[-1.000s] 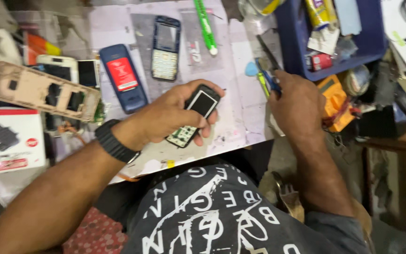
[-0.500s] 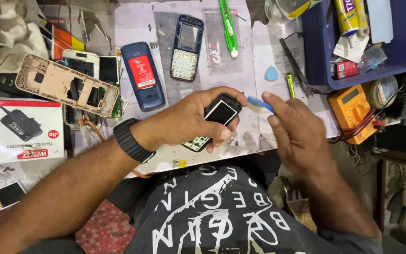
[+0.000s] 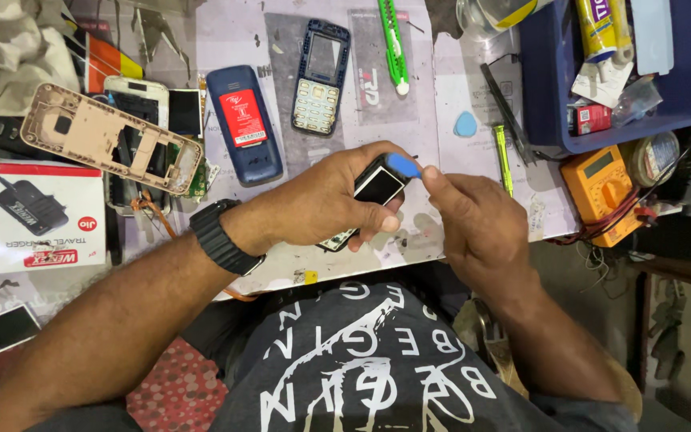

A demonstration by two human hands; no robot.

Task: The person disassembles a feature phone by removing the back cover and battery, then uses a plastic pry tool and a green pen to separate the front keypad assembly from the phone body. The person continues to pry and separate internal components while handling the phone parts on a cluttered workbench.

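Note:
My left hand (image 3: pixel 321 200) grips a small black keypad phone (image 3: pixel 377 186) with its dark screen facing up, held just above the front edge of the workbench (image 3: pixel 225 40). My right hand (image 3: pixel 473 220) pinches a blue plastic pick (image 3: pixel 404 166) between thumb and forefinger. The pick's tip touches the top corner of the phone. A black watch (image 3: pixel 221 238) is on my left wrist.
On the bench lie a dark blue phone back with a red battery (image 3: pixel 243 124), a blue keypad frame (image 3: pixel 320 76), a gold phone frame (image 3: pixel 105 138), a green-handled tool (image 3: pixel 392 44), a second blue pick (image 3: pixel 465 124), a blue tray (image 3: pixel 553 88), an orange multimeter (image 3: pixel 601 192) and a charger box (image 3: pixel 37 216).
My right hand came back from the blue tray on the right with the blue pick and brought it to the phone's top corner. The left hand kept holding the phone.

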